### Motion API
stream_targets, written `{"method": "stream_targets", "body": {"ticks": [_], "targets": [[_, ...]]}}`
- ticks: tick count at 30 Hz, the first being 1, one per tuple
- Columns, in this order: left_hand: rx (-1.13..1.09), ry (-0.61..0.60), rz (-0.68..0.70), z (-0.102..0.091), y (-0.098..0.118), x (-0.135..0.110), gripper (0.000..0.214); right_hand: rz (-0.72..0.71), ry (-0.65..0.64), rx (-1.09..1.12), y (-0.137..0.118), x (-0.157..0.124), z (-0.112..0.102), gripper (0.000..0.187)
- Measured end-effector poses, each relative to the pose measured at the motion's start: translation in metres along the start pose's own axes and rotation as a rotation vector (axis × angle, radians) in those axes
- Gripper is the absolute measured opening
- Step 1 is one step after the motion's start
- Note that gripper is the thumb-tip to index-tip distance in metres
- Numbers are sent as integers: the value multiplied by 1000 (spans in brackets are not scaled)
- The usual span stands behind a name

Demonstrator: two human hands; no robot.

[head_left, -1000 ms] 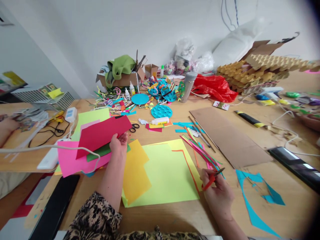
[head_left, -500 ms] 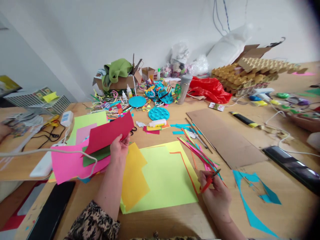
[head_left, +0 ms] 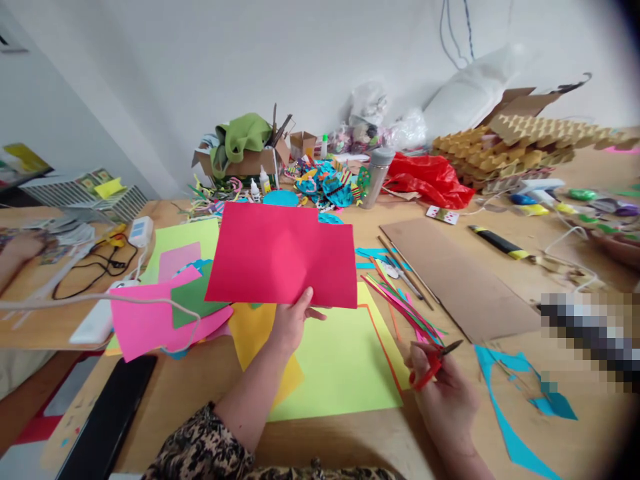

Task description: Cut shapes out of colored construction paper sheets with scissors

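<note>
A red sheet of paper [head_left: 280, 257] with a stepped cut at its upper right corner is raised above the table, its lower edge pinched in my left hand [head_left: 295, 323]. My right hand [head_left: 445, 393] is closed round red-handled scissors [head_left: 431, 367], their dark blades pointing up to the right. Beneath my hands lie a light yellow-green sheet [head_left: 345, 373] and an orange-yellow sheet [head_left: 257, 333]. Left of the red sheet, a green paper piece [head_left: 195, 303] rests on pink paper [head_left: 137, 313]. Thin coloured paper strips [head_left: 405, 307] lie beyond my right hand.
Brown cardboard [head_left: 450, 273] lies on the right, with blue paper scraps [head_left: 505, 413] nearer me. A black phone [head_left: 107, 420] sits front left, a white cable [head_left: 100, 297] crossing above it. A steel bottle [head_left: 377, 177] stands at the back. Another person's hand [head_left: 23, 247] shows far left.
My left hand has brought the red sheet rightward from the coloured paper pile to over the yellow-green sheet, turning it flat toward me. My right hand still grips the scissors. The view shifted slightly.
</note>
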State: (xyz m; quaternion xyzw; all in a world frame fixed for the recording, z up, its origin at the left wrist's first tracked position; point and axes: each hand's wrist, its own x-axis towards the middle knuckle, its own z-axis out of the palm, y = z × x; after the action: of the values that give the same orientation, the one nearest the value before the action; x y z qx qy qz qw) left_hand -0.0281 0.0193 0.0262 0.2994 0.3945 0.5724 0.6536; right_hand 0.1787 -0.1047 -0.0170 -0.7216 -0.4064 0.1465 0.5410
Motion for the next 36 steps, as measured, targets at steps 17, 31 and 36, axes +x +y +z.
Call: {"method": "stream_targets", "body": {"ticks": [17,31,36], "targets": [[65,8,-41,-12,-15,0,40,183,-467,358,-82,57,73,29],[433,-34,-27,-38,48,-36,36,236,-512,604,-99,84,118,23],[735,283,270,-90,62,-59,32,308,-577,658,-109,90,161,26]]}}
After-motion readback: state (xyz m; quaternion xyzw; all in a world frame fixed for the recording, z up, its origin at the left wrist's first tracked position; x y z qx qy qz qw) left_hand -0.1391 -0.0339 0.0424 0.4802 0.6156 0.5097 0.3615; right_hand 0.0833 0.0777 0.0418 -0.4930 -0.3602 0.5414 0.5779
